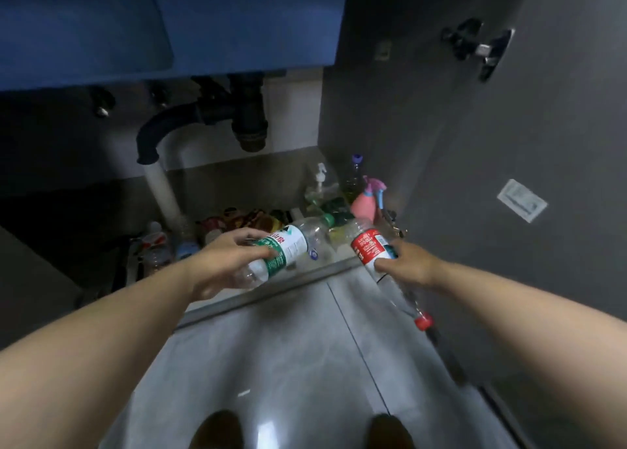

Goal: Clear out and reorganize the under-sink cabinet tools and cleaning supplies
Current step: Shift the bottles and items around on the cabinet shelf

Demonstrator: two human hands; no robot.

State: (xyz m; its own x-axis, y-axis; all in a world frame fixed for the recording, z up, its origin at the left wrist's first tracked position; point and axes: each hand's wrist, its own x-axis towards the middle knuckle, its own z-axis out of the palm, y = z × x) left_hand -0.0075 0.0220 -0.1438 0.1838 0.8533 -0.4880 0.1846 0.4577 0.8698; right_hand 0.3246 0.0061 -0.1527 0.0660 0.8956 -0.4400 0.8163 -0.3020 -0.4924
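My forearms point(84, 364): bare, both stretched out over the grey floor tiles point(288, 364) toward the cabinet sill point(271, 291)
My shoes point(217, 430): dark toes on the tiles, well short of the sill
Left hand point(234, 262): just over the sill, fingers curled round the green-label bottle point(291, 245)
Green-label bottle: clear plastic, lying nearly level, green cap pointing past the sill into the cabinet; red characters on the white band, of which I read 山泉
Right hand point(403, 262): at the sill's right end, wrapped round the red-label bottle point(369, 247)
Red-label bottle: clear, tilted, red cap point(423, 321) hanging on my side of the sill; the label's white print is too small to read
Pink spray bottle point(366, 201): upright just beyond the sill's right end
Pump bottle point(320, 184): clear, farther in beyond the sill
Door sticker point(521, 200): white, right of the sill, text blurred
Drain pipe point(251, 119): black, high above the sill
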